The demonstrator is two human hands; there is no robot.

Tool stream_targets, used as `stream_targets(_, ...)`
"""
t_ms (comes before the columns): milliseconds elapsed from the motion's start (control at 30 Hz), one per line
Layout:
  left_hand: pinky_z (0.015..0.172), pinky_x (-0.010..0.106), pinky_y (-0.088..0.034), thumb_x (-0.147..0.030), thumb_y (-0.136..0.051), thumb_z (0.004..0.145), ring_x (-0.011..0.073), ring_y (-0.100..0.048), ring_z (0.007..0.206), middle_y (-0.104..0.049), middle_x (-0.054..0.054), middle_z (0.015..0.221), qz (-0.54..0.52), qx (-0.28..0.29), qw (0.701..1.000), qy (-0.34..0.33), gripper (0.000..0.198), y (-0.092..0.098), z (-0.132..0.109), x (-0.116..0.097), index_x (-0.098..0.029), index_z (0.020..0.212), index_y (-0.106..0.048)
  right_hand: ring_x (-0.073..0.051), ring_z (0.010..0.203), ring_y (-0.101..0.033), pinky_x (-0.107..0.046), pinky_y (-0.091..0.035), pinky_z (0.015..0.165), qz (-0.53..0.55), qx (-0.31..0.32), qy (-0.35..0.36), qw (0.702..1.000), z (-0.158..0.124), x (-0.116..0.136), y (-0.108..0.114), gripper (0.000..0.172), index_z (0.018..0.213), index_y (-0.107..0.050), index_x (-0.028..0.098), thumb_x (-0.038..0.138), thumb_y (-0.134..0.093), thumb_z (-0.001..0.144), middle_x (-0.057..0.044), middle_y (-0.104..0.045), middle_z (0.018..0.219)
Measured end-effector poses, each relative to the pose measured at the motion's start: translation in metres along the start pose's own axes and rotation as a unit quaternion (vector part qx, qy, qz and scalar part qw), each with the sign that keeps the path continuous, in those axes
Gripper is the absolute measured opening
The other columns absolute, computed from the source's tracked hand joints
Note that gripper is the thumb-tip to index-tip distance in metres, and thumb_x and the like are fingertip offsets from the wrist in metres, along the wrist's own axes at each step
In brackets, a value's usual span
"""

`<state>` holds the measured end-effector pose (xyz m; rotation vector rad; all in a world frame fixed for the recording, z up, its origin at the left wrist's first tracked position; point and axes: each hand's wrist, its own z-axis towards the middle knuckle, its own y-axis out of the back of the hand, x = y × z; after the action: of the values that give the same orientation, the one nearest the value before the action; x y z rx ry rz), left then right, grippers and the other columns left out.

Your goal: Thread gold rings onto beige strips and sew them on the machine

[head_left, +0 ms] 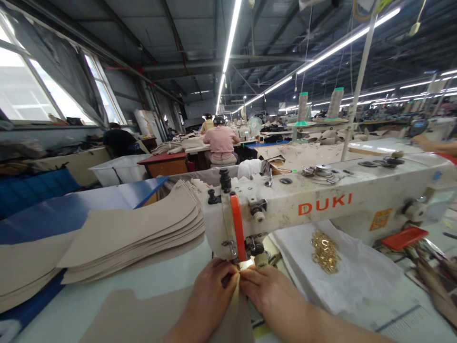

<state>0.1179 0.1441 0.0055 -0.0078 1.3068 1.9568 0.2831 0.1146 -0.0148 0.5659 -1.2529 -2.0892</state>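
Both hands are at the needle area of a white sewing machine (pixel 278 200) with a red lever. My left hand (pixel 214 290) has its fingers closed on a beige fabric piece (pixel 233 319) just left of the needle. On the right side of the needle, my right hand (pixel 269 290) presses its closed fingers on the same place, and what lies beneath its fingertips is hidden. The piece runs down between the hands toward the front edge. A lamp lights the spot behind the fingertips.
Stacked beige panels (pixel 143 228) lie at the left on the table. Gold rings (pixel 324 252) rest on a white cloth (pixel 357 281) under the machine arm. A red tray (pixel 405 237) is at the right. People sit working farther back.
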Motion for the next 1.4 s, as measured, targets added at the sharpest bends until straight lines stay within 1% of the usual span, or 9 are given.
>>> stream_targets(100, 0.072, 0.03, -0.059, -0.006, -0.06, 0.074, 0.0192, -0.07, 0.075, -0.072, 0.003, 0.079, -0.01, 0.002, 1.0, -0.003, 0.018, 0.001, -0.003, 0.0, -0.02, 0.073, -0.07, -0.02, 0.09, -0.061, -0.032, -0.049, 0.081, 0.023, -0.013, 0.01, 1.0, -0.003, 0.001, 0.004, 0.014, 0.096, -0.063, 0.013, 0.02, -0.068, 0.085, -0.004, -0.069, 0.099)
stream_targets(200, 0.077, 0.032, -0.059, -0.008, -0.055, 0.078, 0.0201, -0.07, 0.082, -0.074, 0.004, 0.085, -0.012, -0.011, 0.999, -0.039, 0.02, 0.005, -0.009, 0.001, -0.021, 0.082, -0.07, -0.018, 0.098, -0.059, -0.03, -0.045, 0.091, 0.065, -0.002, 0.029, 0.997, -0.009, 0.003, 0.009, 0.007, 0.094, -0.062, 0.015, 0.02, -0.063, 0.089, -0.002, -0.068, 0.101)
stream_targets(267, 0.08, 0.033, -0.06, -0.01, -0.051, 0.081, 0.0204, -0.07, 0.086, -0.074, 0.005, 0.09, -0.002, -0.016, 0.997, -0.07, 0.022, 0.008, -0.014, 0.002, -0.021, 0.089, -0.07, -0.016, 0.1, -0.058, -0.028, -0.043, 0.095, 0.084, 0.016, 0.034, 0.996, -0.011, 0.003, 0.01, 0.005, 0.093, -0.061, 0.016, 0.02, -0.06, 0.092, -0.002, -0.068, 0.101)
stream_targets(433, 0.089, 0.037, -0.058, -0.012, -0.042, 0.089, 0.0208, -0.069, 0.096, -0.075, 0.006, 0.104, 0.081, 0.008, 0.986, -0.147, 0.031, 0.01, -0.024, 0.007, -0.021, 0.104, -0.068, -0.017, 0.101, -0.059, -0.028, -0.043, 0.094, 0.093, 0.035, 0.042, 0.994, -0.012, 0.003, 0.012, 0.012, 0.096, -0.063, 0.016, 0.021, -0.052, 0.096, -0.005, -0.068, 0.101)
stream_targets(567, 0.094, 0.034, -0.055, -0.012, -0.04, 0.091, 0.0202, -0.068, 0.105, -0.072, 0.007, 0.114, 0.138, 0.044, 0.969, -0.198, 0.034, 0.009, -0.028, 0.013, -0.02, 0.11, -0.067, -0.017, 0.1, -0.059, -0.026, -0.043, 0.094, 0.093, 0.044, 0.043, 0.994, -0.01, 0.003, 0.015, 0.011, 0.094, -0.061, 0.015, 0.021, -0.052, 0.096, -0.004, -0.067, 0.1)
stream_targets(700, 0.094, 0.032, -0.055, -0.015, -0.041, 0.092, 0.0196, -0.068, 0.106, -0.072, 0.007, 0.116, 0.147, 0.046, 0.965, -0.211, 0.033, 0.01, -0.028, 0.015, -0.019, 0.112, -0.067, -0.017, 0.096, -0.059, -0.026, -0.044, 0.091, 0.083, 0.035, 0.05, 0.995, -0.01, 0.003, 0.015, 0.013, 0.091, -0.06, 0.015, 0.023, -0.051, 0.097, -0.003, -0.067, 0.098)
stream_targets(1000, 0.091, 0.028, -0.057, -0.023, -0.041, 0.096, 0.0179, -0.069, 0.102, -0.072, 0.004, 0.115, 0.14, 0.015, 0.963, -0.232, 0.03, 0.011, -0.025, 0.019, -0.023, 0.114, -0.065, -0.017, 0.089, -0.06, -0.027, -0.045, 0.082, 0.055, 0.04, 0.056, 0.996, -0.005, 0.003, 0.018, 0.009, 0.086, -0.061, 0.014, 0.022, -0.06, 0.091, -0.003, -0.068, 0.091)
stream_targets(1167, 0.089, 0.027, -0.058, -0.024, -0.043, 0.095, 0.0183, -0.07, 0.099, -0.073, 0.004, 0.112, 0.155, 0.002, 0.96, -0.233, 0.029, 0.007, -0.024, 0.025, -0.021, 0.111, -0.066, -0.017, 0.089, -0.059, -0.027, -0.045, 0.081, 0.044, 0.033, 0.051, 0.997, -0.004, 0.002, 0.014, 0.009, 0.086, -0.06, 0.015, 0.023, -0.062, 0.09, -0.002, -0.067, 0.093)
stream_targets(1400, 0.087, 0.029, -0.059, -0.023, -0.037, 0.095, 0.0191, -0.071, 0.095, -0.075, 0.006, 0.108, 0.172, -0.006, 0.956, -0.238, 0.033, 0.009, -0.019, 0.021, -0.019, 0.109, -0.067, -0.017, 0.089, -0.059, -0.027, -0.044, 0.082, 0.048, 0.03, 0.049, 0.997, -0.004, 0.0, 0.013, 0.009, 0.087, -0.06, 0.014, 0.02, -0.057, 0.093, -0.003, -0.066, 0.093)
